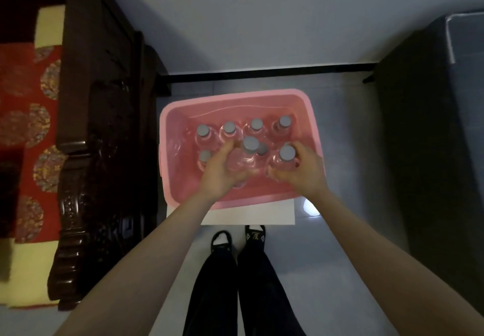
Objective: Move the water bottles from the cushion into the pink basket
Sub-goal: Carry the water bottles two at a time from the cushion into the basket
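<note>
Gripping upright water bottle [250,145] in left hand [222,170], second bottle [286,153] in right hand [303,172], for mid-frame pink basket [235,97] front row.

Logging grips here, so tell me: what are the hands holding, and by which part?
The left hand grips one water bottle round its clear body, below the cap; the right hand grips a second bottle the same way.

I watched bare forearms, dark legwear.
Dark trousers [262,296]; black slippers [222,244] beyond the trousers' hems, the right gold-marked.
</note>
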The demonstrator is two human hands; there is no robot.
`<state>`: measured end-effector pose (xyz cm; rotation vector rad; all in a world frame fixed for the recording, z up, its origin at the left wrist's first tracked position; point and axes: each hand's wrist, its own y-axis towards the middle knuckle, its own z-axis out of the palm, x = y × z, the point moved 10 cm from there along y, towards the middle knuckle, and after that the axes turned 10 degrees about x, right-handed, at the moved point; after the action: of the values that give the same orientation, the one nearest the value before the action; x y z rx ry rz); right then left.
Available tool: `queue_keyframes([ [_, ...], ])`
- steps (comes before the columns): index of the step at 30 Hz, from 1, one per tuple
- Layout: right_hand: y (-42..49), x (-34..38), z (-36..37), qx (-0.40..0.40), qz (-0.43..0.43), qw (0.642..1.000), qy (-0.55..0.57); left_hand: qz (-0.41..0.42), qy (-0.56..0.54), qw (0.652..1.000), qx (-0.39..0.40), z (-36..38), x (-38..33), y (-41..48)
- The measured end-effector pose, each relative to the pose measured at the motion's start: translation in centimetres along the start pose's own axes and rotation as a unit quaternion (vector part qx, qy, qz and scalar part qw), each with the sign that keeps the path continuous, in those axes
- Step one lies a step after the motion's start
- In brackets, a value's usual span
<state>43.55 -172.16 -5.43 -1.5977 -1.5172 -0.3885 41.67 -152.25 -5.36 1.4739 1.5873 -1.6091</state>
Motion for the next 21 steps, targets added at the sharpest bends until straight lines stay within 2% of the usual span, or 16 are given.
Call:
queue_keyframes([
  [5,1.2,-0.4,1.6,0.056,-0.010,0.989,-0.137,0.009,0.083,0.995,-0.056,0.1,0.1,0.8],
  [8,1.3,-1.0,3.0,0.103,-0.009,0.975,-0.195,-0.006,0.137,0.990,-0.044,1.1,0.9,1.0],
  [13,1.5,-1.6,3.1,0.104,-0.016,0.977,-0.187,-0.046,0.192,0.980,-0.011,3.0,2.8,2.0],
  [21,1.9,-1.7,4.2,0.138,-0.010,0.971,-0.195,-0.045,0.283,0.956,0.054,5.2,4.3,4.4],
])
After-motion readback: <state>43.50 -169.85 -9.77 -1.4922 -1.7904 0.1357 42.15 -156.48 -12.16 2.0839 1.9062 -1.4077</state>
